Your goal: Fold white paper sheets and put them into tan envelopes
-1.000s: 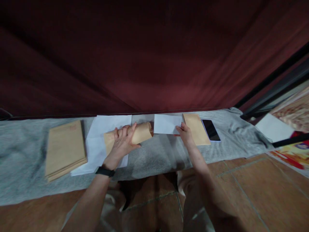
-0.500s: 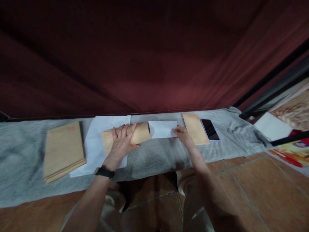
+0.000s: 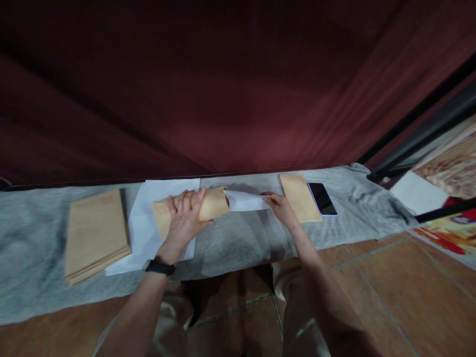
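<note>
My left hand (image 3: 186, 215) wraps over a brown paper envelope (image 3: 217, 202), its fingers bent across the top and the thumb along the near side. The envelope's mouth bulges open toward the right. At that mouth a folded white paper (image 3: 247, 201) has its left end at or just inside the opening; how deep it goes is hidden. My right hand (image 3: 280, 206) pinches the paper's right end between thumb and fingers. Beneath the envelope and my left hand lie white sheets (image 3: 139, 233).
A stack of brown envelopes (image 3: 96, 233) lies at the left on a grey cloth (image 3: 238, 248). Right of my right hand are another brown envelope pile (image 3: 299, 196) and a phone (image 3: 322, 199). A dark red curtain (image 3: 223, 99) hangs behind; tiled floor (image 3: 390, 277) lies in front.
The white paper has shifted slightly left toward the envelope's mouth and now bows and tilts. My right hand has changed its hold on the paper's end. My left hand keeps its grip.
</note>
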A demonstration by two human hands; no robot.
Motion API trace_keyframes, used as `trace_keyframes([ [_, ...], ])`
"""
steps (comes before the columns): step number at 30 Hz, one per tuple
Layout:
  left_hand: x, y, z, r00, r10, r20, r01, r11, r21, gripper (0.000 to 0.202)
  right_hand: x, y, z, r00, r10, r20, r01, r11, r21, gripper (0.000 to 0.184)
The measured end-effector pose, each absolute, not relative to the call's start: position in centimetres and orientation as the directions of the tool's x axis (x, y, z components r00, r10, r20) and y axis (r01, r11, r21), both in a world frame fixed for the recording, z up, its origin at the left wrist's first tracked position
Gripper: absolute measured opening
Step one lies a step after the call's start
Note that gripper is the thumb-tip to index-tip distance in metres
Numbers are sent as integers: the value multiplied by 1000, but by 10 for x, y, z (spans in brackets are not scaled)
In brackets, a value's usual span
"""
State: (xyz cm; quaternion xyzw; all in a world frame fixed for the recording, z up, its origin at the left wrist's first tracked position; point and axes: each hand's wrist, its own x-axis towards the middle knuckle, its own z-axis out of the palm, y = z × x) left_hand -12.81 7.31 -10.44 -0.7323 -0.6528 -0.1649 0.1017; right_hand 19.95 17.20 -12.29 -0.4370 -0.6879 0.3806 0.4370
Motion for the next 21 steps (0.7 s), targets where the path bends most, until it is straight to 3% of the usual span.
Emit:
trace_keyframes([
  [5, -129, 73, -101, 108, 891, 441, 987, -150, 61, 100, 200, 173, -125, -273, 926, 259, 279, 335, -900, 24],
  [12, -128, 72, -100, 120, 897, 425, 981, -172, 86, 98, 202, 175, -126, -229, 960, 162, 424, 248, -871, 22],
  [21, -122, 74, -102, 150, 906, 396, 980, -190, 63, 100, 191, 167, -125, -262, 963, 62, 293, 141, -946, 41],
])
